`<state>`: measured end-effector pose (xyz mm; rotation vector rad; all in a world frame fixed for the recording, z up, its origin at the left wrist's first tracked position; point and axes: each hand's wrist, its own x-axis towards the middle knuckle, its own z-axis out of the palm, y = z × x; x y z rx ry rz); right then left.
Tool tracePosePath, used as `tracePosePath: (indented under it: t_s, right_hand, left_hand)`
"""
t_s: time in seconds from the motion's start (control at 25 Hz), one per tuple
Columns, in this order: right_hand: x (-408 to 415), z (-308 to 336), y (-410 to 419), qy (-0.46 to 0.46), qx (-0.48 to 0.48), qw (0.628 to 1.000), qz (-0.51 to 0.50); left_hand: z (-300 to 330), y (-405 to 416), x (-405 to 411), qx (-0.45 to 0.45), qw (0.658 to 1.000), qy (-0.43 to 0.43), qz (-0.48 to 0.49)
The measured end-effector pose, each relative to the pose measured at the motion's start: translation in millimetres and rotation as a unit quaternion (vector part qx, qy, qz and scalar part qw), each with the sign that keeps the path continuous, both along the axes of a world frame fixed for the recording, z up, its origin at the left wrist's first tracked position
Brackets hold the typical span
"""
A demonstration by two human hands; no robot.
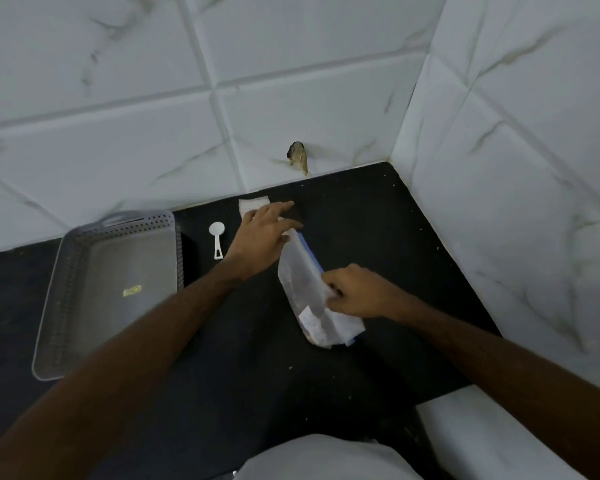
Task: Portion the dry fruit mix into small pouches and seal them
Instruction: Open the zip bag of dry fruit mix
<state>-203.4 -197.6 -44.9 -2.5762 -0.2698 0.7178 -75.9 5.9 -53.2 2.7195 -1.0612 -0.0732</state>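
No legible text was recorded. A small yellow sticker (pixel 132 291) sat on the floor of the grey perforated tray (pixel 66 271), its print too small to read; a white label (pixel 305 315) on the clear bag (pixel 300 268) was likewise unreadable.

A large clear plastic bag with a blue zip strip (pixel 309 289) lies on its side on the black desk (pixel 378 237), mouth toward the wall; brownish dry fruit mix shows dimly through it beside a white label. A small stack of white-clear pouches (pixel 252 205) lies flat by the wall. A small white plastic scoop (pixel 216 237) lies left of it.
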Motion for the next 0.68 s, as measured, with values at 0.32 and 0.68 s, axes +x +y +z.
tracePosePath:
  t_s: [0.32,0.68]
  right_hand:
    - [-23.1,-34.6,-12.7,0.075,0.256,0.887,-0.376]
    - [-12.9,-52.6,1.9,0.255,0.400,0.773,-0.420]
  left_hand:
    - [-9.5,20.4,-108.3,-0.292,0.903,0.243,0.202]
    - [-23.3,10.4,-136.8,-0.352,0.714,0.530,0.293]
